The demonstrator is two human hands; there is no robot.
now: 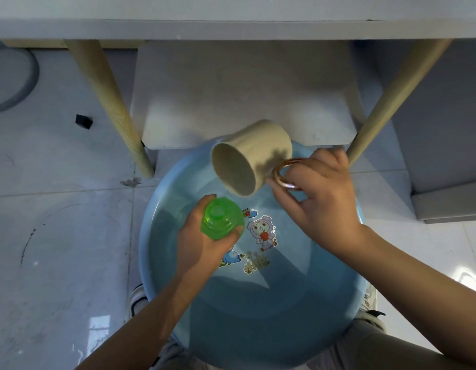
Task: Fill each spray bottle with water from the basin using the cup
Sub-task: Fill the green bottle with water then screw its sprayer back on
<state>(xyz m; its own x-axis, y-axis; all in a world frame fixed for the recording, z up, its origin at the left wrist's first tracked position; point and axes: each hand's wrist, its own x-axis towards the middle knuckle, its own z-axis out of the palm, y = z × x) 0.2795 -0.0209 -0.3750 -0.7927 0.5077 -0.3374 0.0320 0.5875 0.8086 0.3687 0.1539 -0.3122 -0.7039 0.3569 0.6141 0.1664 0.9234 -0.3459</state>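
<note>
**While cup tips at bottle neck: spill risk, tight clearance**

With right-hand fingers (278, 182) closed on the ring handle, the cup (251, 156) hangs tilted, mouth toward the green spray bottle (222, 221). Left hand (204, 241) is wrapped around the bottle, holding it upright over the basin (359, 217). The neck is narrow and the cup mouth wide, so a fast pour probably overshoots; misses land in the basin, fine. Table leg (116, 110) and low shelf (244, 102) crowd the far rim. Floor on the left is open.

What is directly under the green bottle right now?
Under the green bottle, held by the left hand, lies the blue basin with water and cartoon stickers. The spot directly beneath is covered.
</note>
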